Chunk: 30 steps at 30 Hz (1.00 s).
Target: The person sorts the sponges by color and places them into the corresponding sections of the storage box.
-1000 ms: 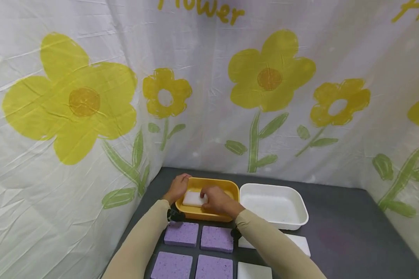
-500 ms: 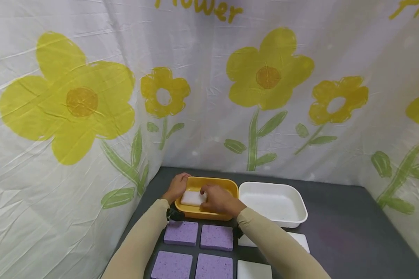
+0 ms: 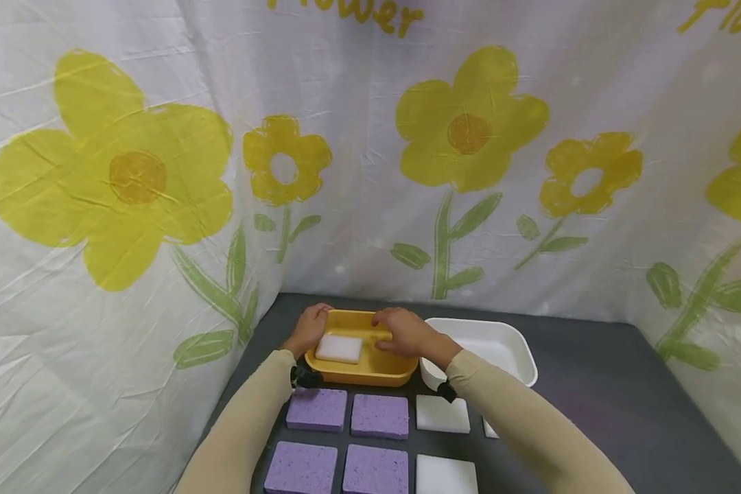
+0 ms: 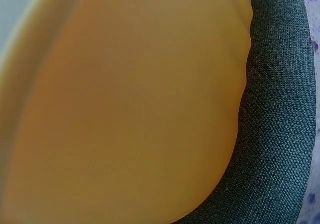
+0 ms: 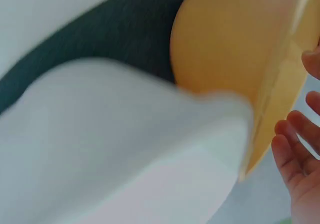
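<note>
A white rectangular block (image 3: pixel 339 348) lies flat at the left side inside the yellow tray (image 3: pixel 363 377). My left hand (image 3: pixel 309 329) holds that tray by its left rim, near the back corner. In the left wrist view the tray's outer wall (image 4: pixel 130 103) fills most of the picture and the hand itself is out of sight. My right hand (image 3: pixel 407 333) is over the right side of the yellow tray, apart from the block. Seen from the right wrist, its fingers (image 5: pixel 287 149) are loosely spread with nothing between them.
A white tray (image 3: pixel 519 343) stands right of the yellow one, partly behind my right forearm. In front, purple sponges (image 3: pixel 379 416) lie in rows on the dark table (image 3: pixel 593 412), with white blocks (image 3: pixel 442 414) to their right. A flower-printed curtain (image 3: pixel 358 226) encloses the back and sides.
My right hand has let go of the white block and moved right, leaving it in the yellow tray. My left hand stays at the rim. The camera view has shifted slightly.
</note>
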### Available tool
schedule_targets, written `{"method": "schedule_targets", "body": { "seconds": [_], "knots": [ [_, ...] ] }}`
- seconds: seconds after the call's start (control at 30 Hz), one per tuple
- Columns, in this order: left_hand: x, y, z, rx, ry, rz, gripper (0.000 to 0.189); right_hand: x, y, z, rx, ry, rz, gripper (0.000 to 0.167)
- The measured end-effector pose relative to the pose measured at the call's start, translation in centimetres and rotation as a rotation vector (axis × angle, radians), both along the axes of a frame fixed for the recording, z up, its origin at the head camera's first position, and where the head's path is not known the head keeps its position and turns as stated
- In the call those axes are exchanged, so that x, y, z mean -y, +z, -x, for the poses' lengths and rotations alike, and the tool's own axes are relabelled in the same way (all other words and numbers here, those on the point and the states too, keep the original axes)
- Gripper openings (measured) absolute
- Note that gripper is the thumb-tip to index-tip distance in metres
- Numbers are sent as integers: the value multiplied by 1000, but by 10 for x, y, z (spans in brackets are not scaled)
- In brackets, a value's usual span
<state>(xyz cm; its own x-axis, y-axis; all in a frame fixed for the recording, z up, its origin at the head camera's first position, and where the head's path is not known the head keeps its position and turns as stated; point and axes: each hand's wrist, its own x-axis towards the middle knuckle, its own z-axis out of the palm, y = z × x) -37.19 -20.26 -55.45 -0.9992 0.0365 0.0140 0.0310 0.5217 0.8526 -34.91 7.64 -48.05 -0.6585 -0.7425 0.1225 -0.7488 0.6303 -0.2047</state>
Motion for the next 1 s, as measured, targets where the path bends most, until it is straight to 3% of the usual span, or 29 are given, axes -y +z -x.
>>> {"method": "schedule_targets", "body": {
  "seconds": [0.37, 0.77, 1.0],
  "knots": [
    [1, 5, -2, 5, -1, -2, 43, -49, 31, 1, -42, -12, -2, 37],
    [2, 0, 3, 28, -22, -12, 43, -126, 55, -8, -57, -67, 46, 33],
    [3, 0, 1, 26, -26, -23, 43, -176, 60, -26, -29, -197, 104, 34]
  ]
}}
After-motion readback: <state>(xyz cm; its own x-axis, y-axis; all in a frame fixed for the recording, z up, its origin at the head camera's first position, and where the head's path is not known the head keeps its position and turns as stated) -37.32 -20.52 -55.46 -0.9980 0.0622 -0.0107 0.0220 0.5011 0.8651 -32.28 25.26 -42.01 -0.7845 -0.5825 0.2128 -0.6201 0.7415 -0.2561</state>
